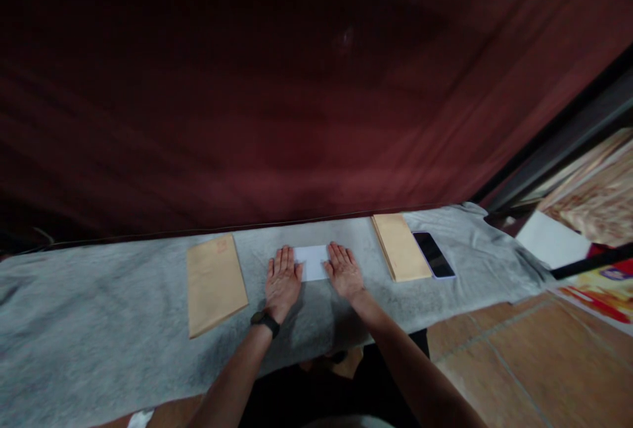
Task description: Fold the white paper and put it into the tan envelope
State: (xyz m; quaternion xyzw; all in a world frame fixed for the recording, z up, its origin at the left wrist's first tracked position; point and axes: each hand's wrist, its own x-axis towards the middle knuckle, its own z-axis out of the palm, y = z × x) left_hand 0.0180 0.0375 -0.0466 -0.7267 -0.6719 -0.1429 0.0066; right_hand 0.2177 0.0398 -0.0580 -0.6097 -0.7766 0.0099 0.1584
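Note:
A small folded white paper (pixel 312 260) lies on the grey cloth (pixel 99 309) in front of me. My left hand (pixel 281 281) rests flat on the paper's left edge, fingers stretched out and together. My right hand (pixel 344 271) lies flat on its right edge in the same way. Neither hand holds anything. A black watch (pixel 265 322) is on my left wrist. A tan envelope (pixel 214 283) lies to the left of my hands. A stack of tan envelopes (pixel 400 246) lies to the right.
A dark phone (pixel 434 254) lies face up beside the right stack. A dark red curtain (pixel 277 85) hangs behind the cloth-covered surface. Tiled floor (pixel 519 362) shows at the lower right, with white paper (pixel 551 240) and printed fabric beyond.

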